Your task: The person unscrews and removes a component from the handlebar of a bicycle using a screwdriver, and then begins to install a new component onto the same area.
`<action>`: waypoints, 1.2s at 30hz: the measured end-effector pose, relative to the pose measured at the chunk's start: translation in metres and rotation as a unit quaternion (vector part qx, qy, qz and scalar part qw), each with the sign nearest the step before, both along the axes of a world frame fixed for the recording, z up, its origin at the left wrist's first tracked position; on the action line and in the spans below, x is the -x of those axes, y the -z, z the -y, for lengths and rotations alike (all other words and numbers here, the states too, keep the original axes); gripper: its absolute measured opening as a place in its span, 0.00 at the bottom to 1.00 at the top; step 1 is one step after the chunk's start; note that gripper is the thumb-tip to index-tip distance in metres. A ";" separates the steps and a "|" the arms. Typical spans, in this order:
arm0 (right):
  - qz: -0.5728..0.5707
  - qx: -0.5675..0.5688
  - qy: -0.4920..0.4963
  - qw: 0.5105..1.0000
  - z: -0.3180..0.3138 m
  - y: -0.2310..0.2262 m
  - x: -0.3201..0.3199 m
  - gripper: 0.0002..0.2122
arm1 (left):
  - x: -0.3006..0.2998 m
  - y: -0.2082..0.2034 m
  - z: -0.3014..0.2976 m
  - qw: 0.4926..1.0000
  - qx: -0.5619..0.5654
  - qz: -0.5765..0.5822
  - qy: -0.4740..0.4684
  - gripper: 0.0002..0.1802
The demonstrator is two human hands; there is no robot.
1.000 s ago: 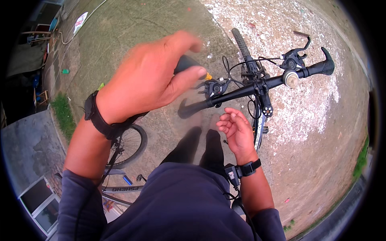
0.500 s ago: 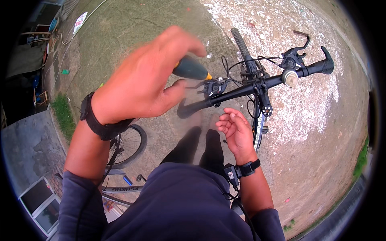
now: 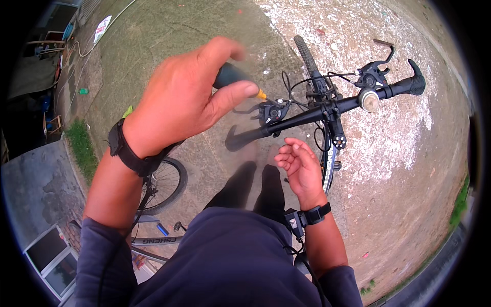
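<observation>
My left hand (image 3: 181,97) is around a screwdriver (image 3: 229,75) with a dark green handle and a yellow-orange collar. Its thumb and index finger are spread apart, and the other fingers are hidden behind the hand. The screwdriver's shaft points down at the black brake and shift lever unit (image 3: 274,112) on the left part of a bicycle handlebar (image 3: 303,115). Whether the tip sits in a screw is too small to tell. Below the bar, my right hand (image 3: 302,166) hangs palm up with loosely curled fingers, nothing visible in it and not touching the bike.
A round bell (image 3: 369,100) and a second brake lever unit (image 3: 372,75) are on the bar's right side. The front tyre (image 3: 306,55) lies beyond it. Cables loop around the stem. Another bicycle's wheel (image 3: 164,187) is at lower left, near a grass patch (image 3: 82,147).
My left hand has turned and shifted slightly left around the screwdriver handle, its thumb moving up and right. More of the screwdriver's shaft shows. My right hand has stayed put.
</observation>
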State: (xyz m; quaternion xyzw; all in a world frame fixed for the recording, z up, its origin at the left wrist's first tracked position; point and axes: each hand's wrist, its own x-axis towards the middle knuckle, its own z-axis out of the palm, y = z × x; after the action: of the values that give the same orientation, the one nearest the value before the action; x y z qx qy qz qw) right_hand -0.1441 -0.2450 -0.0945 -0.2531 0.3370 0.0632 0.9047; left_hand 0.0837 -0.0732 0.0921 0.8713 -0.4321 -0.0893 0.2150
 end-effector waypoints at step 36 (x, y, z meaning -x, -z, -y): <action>0.000 0.020 -0.012 1.000 0.002 -0.005 -0.006 0.11 | -0.002 0.016 -0.013 0.984 0.115 -0.003 -0.137 0.21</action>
State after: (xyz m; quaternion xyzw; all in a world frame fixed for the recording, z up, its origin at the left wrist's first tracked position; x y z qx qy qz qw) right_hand -0.1376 -0.2466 -0.0893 -0.2753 0.3353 0.0670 0.8985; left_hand 0.0859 -0.0604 0.0760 0.8912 -0.3156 -0.0114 0.3256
